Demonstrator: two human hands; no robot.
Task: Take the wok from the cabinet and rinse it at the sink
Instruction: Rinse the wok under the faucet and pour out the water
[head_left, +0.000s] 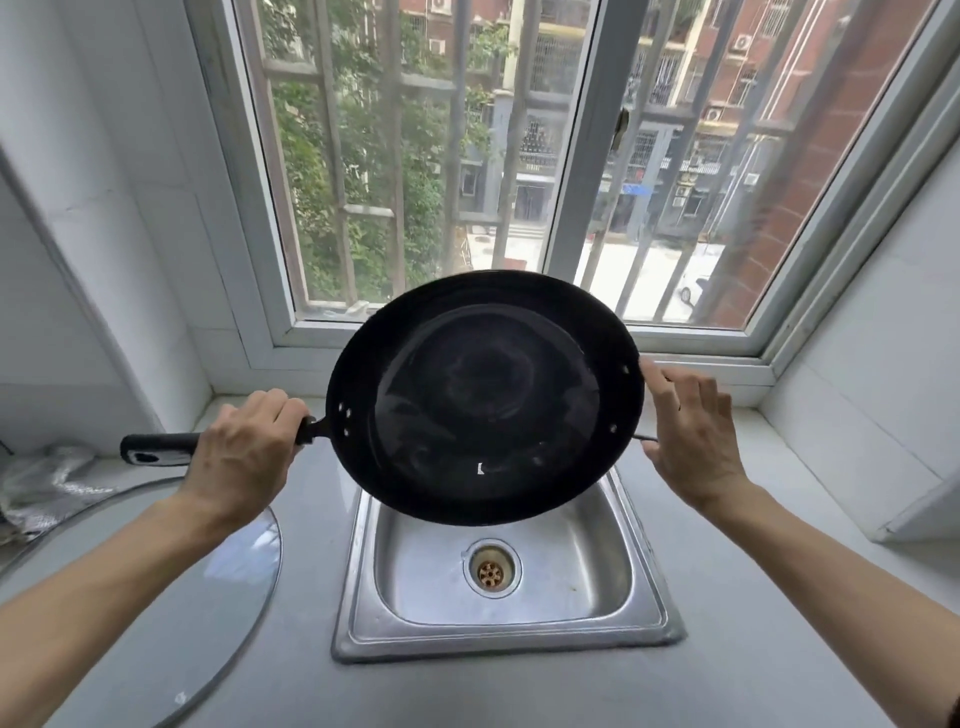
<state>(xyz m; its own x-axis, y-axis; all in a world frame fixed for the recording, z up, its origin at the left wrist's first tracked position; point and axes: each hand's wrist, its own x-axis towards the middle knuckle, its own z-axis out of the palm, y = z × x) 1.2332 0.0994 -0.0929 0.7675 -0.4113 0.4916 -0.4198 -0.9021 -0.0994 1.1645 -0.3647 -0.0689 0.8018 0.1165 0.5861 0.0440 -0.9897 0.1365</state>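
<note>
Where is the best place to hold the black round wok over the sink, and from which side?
Grip the black round wok by its long black handle, coming from the left and closing from above near the bowl, as the left hand does. The right hand can likely steady the small metal loop on the opposite rim, since the wide bowl tilts over the steel sink.

Head camera looks forward and down, close over the counter (727, 623); sink (597, 587) at 6 o'clock, window (415, 156) at 12.
</note>
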